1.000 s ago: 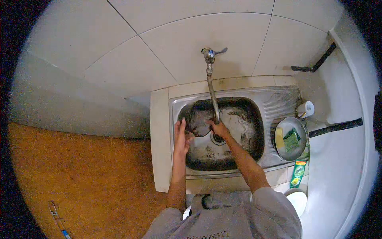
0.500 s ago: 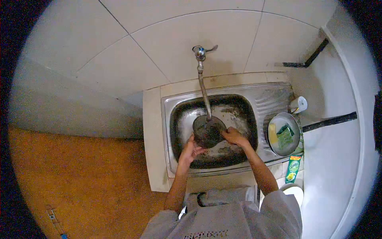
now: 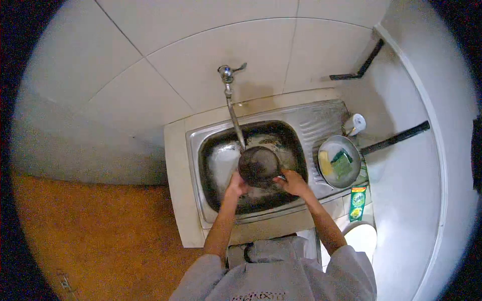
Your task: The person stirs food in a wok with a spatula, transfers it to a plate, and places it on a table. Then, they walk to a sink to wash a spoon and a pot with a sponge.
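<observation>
A dark round pan point(image 3: 259, 166) is held over the metal sink point(image 3: 216, 200), just below and to the right of the tip of the faucet point(image 3: 234, 118). My left hand point(image 3: 237, 184) grips the lower left edge of the pan. At its lower right side, my right hand point(image 3: 292, 182) is closed round what looks like a short handle. Whether water is running from the faucet cannot be made out.
On the ridged drainboard point(image 3: 321, 118) at the right sits a grey pan point(image 3: 347, 176) holding a yellow sponge point(image 3: 325, 163) and green scouring pads point(image 3: 342, 165). A white cup point(image 3: 357, 123), a green packet point(image 3: 357, 204) and a white round object point(image 3: 362, 238) are nearby.
The view has shifted and turned slightly. The dark pan has moved right and down from under the faucet tip, and my left fingers have closed in on its edge.
</observation>
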{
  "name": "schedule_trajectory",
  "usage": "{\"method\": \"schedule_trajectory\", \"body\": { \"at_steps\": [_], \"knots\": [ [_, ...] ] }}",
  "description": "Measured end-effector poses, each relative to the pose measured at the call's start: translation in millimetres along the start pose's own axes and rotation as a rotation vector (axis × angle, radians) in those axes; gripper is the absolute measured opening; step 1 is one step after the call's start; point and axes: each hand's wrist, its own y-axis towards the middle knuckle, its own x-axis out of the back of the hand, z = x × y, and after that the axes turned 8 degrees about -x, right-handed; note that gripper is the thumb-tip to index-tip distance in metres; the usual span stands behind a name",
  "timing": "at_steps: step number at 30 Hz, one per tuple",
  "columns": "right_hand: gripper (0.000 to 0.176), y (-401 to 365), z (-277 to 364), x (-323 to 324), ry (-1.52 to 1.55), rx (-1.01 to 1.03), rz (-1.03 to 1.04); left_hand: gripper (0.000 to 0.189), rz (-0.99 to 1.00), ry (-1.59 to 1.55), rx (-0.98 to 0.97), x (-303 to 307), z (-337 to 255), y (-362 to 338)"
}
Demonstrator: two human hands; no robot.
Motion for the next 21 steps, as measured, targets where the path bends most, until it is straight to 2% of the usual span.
{"method": "schedule_trajectory", "body": {
  "at_steps": [1,2,4,5,8,10,11,13,17,19,21],
  "knots": [
    [0.039,-4,-3,-6,-0.038,0.048,-0.159,0.045,0.014,0.003,0.011,4,2,17],
    [0.039,-4,2,0,-0.051,0.034,-0.166,0.045,0.085,-0.081,0.023,22,9,44],
    [0.034,-4,19,19,-0.011,-0.178,0.123,0.046,0.164,-0.165,0.05,29,9,62],
    [0.029,-5,24,22,-0.045,-0.223,0.17,0.047,0.148,-0.13,0.062,24,2,63],
    [0.025,-13,22,13,-0.092,-0.239,0.031,0.049,0.129,-0.059,0.081,22,-14,76],
    [0.023,-16,24,13,-0.122,-0.225,-0.007,0.048,0.342,0.006,0.12,39,-8,104],
    [0.021,-17,25,14,-0.153,-0.258,0.007,0.048,0.346,0.006,0.122,37,-8,108],
    [0.02,-19,29,15,-0.182,-0.293,0.016,0.049,0.461,0.142,0.012,34,-9,116],
    [0.02,-22,24,12,-0.28,-0.304,-0.045,0.049,0.363,0.322,0.023,19,-22,99],
    [0.022,-19,17,9,-0.3,-0.285,-0.073,0.051,0.196,0.345,-0.091,3,-30,72],
    [0.026,-15,16,5,-0.435,-0.105,-0.109,0.052,0.239,0.355,-0.069,28,-22,96]
  ]
}}
